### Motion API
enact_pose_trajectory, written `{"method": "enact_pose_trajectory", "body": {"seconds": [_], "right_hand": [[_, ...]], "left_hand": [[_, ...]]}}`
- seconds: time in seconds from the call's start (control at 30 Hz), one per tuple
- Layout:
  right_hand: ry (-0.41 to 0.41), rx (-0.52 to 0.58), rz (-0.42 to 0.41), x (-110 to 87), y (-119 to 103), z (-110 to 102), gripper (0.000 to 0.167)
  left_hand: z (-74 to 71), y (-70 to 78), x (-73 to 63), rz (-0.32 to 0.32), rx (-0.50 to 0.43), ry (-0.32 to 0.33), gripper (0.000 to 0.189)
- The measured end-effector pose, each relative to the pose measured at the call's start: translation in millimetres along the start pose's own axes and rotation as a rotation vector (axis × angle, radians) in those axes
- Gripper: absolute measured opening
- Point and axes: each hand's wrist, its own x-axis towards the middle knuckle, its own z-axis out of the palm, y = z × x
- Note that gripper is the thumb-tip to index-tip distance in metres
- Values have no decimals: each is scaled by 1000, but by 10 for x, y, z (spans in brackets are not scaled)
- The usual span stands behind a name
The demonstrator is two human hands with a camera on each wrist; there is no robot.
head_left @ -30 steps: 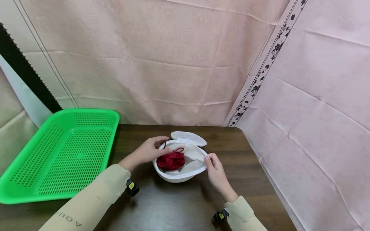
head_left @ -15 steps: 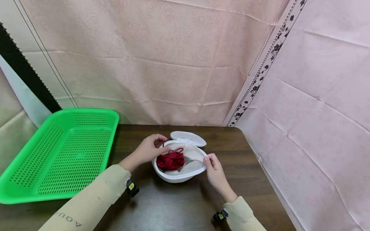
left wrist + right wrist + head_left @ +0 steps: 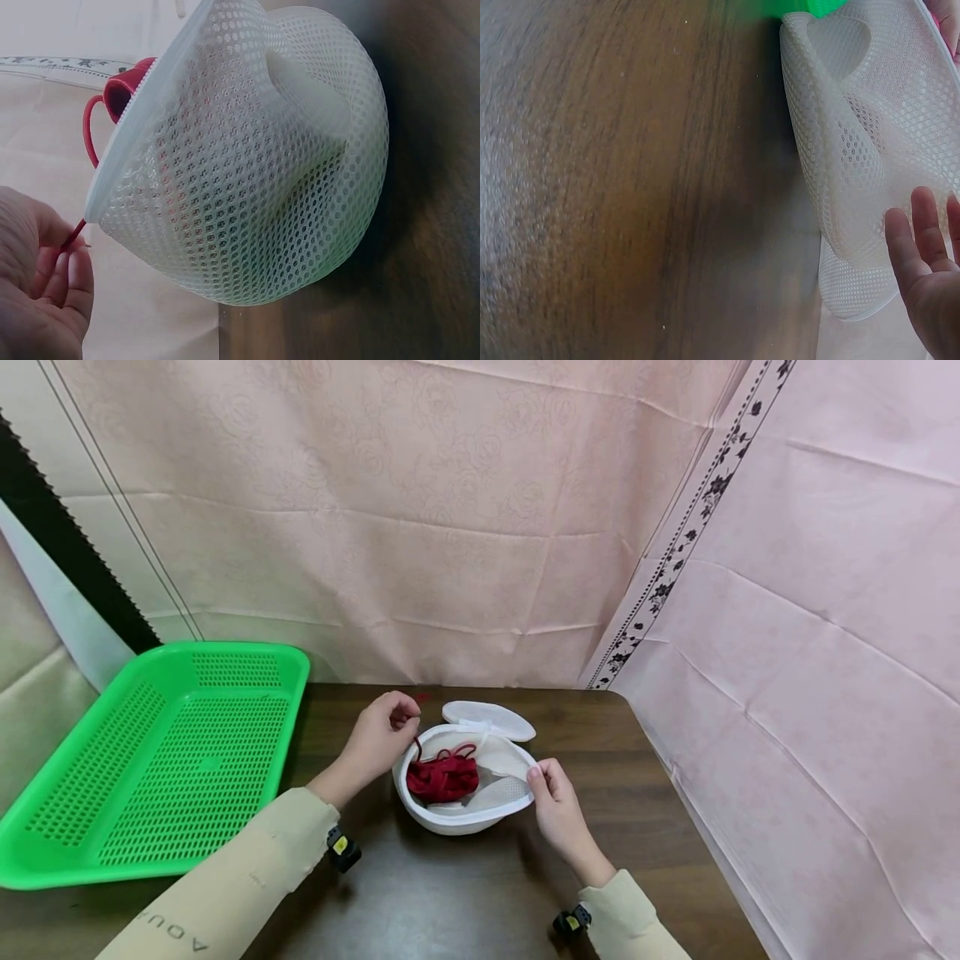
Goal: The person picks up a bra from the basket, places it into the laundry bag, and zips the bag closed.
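A white mesh laundry bag (image 3: 459, 824) stands on the table with its mouth unzipped and its oval lid (image 3: 489, 718) folded back behind. Inside lies a bunched red cloth (image 3: 444, 778) with thin cords; some loops rise above it. My left hand (image 3: 375, 735) is just past the bag's left rim. Between thumb and fingertips it pinches a red cord (image 3: 73, 235) that runs over the rim, as the left wrist view shows. At the bag's right end, my right hand (image 3: 558, 802) grips the rim with thumb and fingers; some fingers (image 3: 927, 225) lie along the mesh outside.
A large green plastic basket (image 3: 292, 718) with perforated sides and base is at the left of the brown wooden table (image 3: 600, 743). Pale cloth curtains (image 3: 450, 527) hang behind the table and along its right side.
My left hand has drawn back from over the bag's mouth, up and to the left, with the red cord between its fingers. The right hand stays at the rim.
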Motion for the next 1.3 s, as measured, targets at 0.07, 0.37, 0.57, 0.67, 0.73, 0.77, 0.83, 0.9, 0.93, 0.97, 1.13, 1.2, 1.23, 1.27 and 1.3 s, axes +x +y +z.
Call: {"method": "enact_pose_trajectory", "body": {"seconds": [0.07,0.37,0.57,0.67,0.73,0.77,0.83,0.9,0.93,0.97,1.13,1.2,1.23,1.27,1.3], "right_hand": [[-2,4,3,1,-4,0,14],[-21,4,10,1,-15,4,14],[-19,0,6,-8,-38,15,13],[-14,-6,-2,-13,-43,18,13],[-10,-8,-5,-15,-43,20,13],[-9,-9,-6,-16,-42,21,13],[-6,-10,-11,-19,-34,20,12],[-5,-8,-20,-22,-23,18,12],[-5,-7,-28,-23,-18,18,12],[-5,-9,-36,-24,-12,17,12],[-3,-16,-57,-29,-4,17,11],[-1,-17,-51,-32,-7,16,11],[-2,-17,-46,-33,-13,16,11],[-2,-15,-41,-33,-18,15,12],[-4,-13,-38,-34,-26,14,12]], "left_hand": [[-5,12,-2,4,-16,17,15],[-22,41,-5,-53,-53,26,30],[-32,13,-21,-40,-31,72,19],[-33,2,-28,-38,-21,86,15],[-35,-4,-32,-40,-11,84,14],[-36,-7,-33,-41,-6,83,13],[-37,-4,-36,-45,-3,81,12],[-37,0,-40,-44,-8,76,12],[-36,4,-42,-42,-12,73,12],[-35,11,-45,-42,-21,70,12],[-19,51,-54,-26,-60,47,10],[-5,64,-54,-8,-71,38,10],[3,68,-53,-2,-76,33,10],[12,76,-54,8,-82,25,10],[21,84,-55,17,-88,17,10]]}}
